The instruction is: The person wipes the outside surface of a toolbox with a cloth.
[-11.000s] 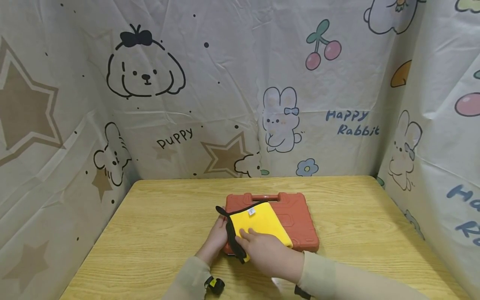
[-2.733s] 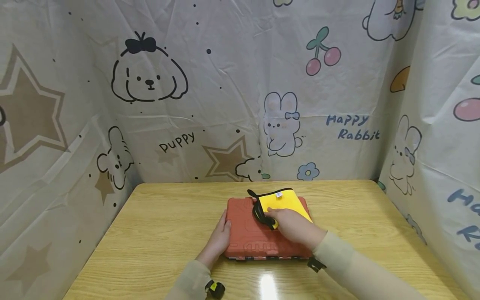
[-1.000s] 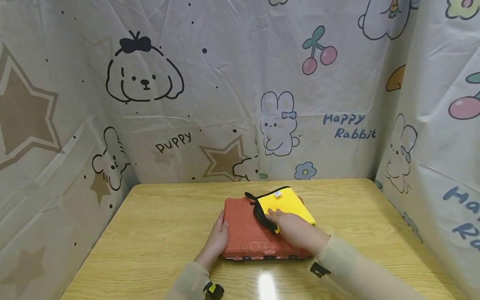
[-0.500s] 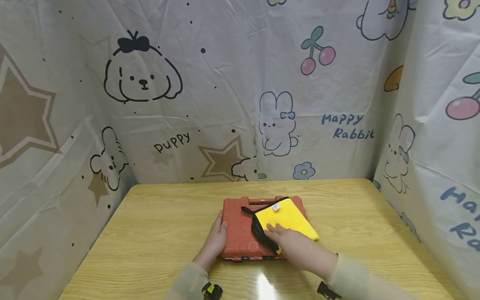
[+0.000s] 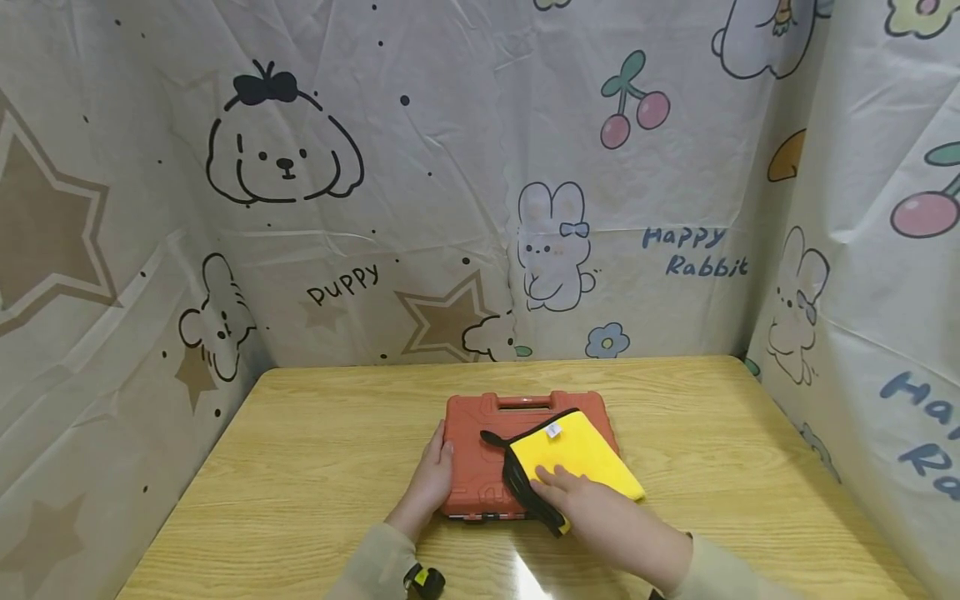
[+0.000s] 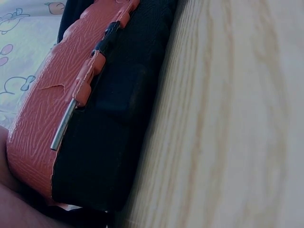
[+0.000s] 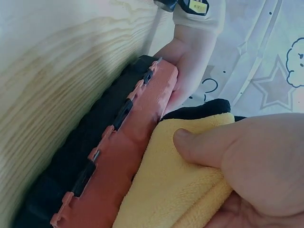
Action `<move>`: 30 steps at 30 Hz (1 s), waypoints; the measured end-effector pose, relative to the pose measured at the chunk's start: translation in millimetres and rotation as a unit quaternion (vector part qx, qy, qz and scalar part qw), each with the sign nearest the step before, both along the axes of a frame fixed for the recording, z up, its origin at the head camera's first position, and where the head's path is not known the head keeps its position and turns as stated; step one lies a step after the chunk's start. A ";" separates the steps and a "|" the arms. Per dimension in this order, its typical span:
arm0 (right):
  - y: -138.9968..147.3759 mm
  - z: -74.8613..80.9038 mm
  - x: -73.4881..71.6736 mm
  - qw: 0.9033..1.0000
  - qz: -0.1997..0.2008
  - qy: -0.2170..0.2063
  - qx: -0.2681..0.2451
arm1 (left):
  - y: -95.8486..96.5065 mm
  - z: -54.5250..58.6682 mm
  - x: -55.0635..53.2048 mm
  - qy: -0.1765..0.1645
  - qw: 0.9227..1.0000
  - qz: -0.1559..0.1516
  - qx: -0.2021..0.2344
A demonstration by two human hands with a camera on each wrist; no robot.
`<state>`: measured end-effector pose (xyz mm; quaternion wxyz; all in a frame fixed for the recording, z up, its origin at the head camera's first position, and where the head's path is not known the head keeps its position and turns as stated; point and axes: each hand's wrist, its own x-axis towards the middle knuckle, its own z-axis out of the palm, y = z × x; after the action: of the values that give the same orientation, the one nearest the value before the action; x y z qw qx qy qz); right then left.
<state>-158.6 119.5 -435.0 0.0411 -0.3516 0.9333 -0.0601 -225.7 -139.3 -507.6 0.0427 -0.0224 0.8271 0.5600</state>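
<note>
A red tool case (image 5: 474, 467) lies flat on the table, its handle on the far side. My left hand (image 5: 429, 479) grips the case's left side, thumb on the lid's edge. Across the right half of the lid is a folded yellow cloth (image 5: 592, 450) with black trim, a small loop and a white tag. My right hand (image 5: 600, 512) presses on the cloth with fingers lying over it. In the right wrist view, the thumb (image 7: 199, 149) rests on the cloth, which bunches under the palm. The left wrist view shows the black lower half (image 6: 102, 156) and a metal hinge pin (image 6: 63, 124).
The case sits on a wood-grain table (image 5: 337, 433). Behind it and at both sides hangs a pale cartoon-print sheet (image 5: 442, 125). A dark wrist-worn device (image 5: 426, 581) sits at my left sleeve.
Over the last second my right hand and the cloth have come from the lid's far part toward me and slightly right, past the front edge. The case and left hand stay in place.
</note>
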 end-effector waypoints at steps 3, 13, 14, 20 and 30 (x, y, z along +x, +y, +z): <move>1.8 -0.3 3.5 1.000 0.005 -0.001 0.004 | -0.5 -0.1 0.1 0.005 1.000 -0.005 0.005; 6.7 -2.7 13.7 1.000 0.020 0.002 0.007 | -1.0 0.2 0.7 0.002 1.000 -0.002 0.003; 6.9 -2.8 14.4 1.000 0.021 0.001 0.009 | -0.9 -0.2 0.2 0.002 1.000 -0.003 0.003; 8.6 -0.5 18.3 0.999 0.002 -0.041 0.004 | -0.8 -0.6 0.1 0.002 1.000 -0.002 0.002; 11.8 -1.8 20.8 0.999 0.009 -0.042 -0.003 | -0.5 -2.3 -1.4 -0.001 1.000 -0.002 0.001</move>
<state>-137.8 131.4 -436.8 0.0800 -0.3576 0.9272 -0.0769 -227.1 -139.8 -509.9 0.0451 -0.0211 0.8264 0.5609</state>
